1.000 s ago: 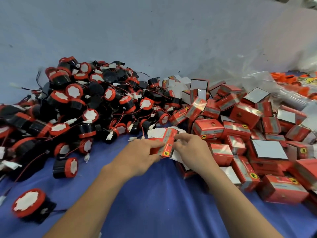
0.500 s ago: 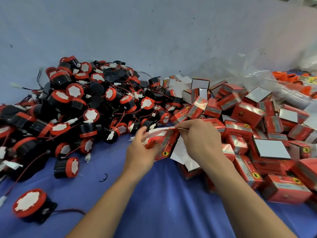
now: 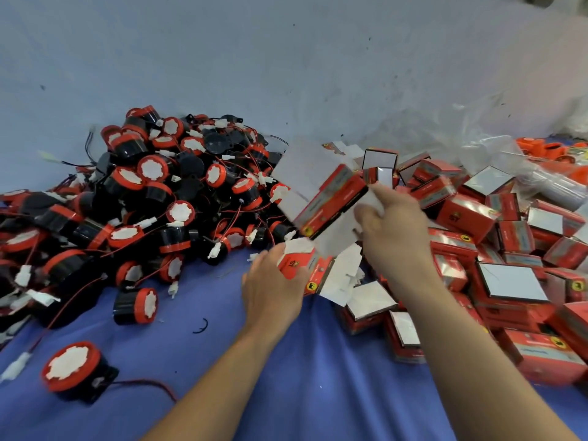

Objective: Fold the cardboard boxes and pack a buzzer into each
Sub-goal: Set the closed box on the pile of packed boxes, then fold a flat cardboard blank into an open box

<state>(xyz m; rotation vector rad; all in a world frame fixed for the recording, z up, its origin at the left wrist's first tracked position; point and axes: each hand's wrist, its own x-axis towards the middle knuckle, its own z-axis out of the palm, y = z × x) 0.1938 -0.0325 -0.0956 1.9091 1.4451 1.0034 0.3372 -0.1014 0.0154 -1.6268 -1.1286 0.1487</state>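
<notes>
Carton blank point(image 3: 321, 198) held up mid-scene, pinched at its right end by right hand point(image 3: 393, 237); left hand point(image 3: 273, 288) curled round second carton point(image 3: 297, 265) just nearer. Pop sleeve square, tuck flaps firmly, then fetch from buzzer heap point(image 3: 165, 192), left.

A small packing workshop, by the look of it. A bench point(image 3: 286, 393) draped in blue cloth carries a bulk heap of identical black-and-red wired buzzers point(image 3: 152, 198) on the left. A tumbled pile of matching red cardboard boxes point(image 3: 471, 214) lies on the right, with crumpled clear plastic bags point(image 3: 496, 148) at the far right.
</notes>
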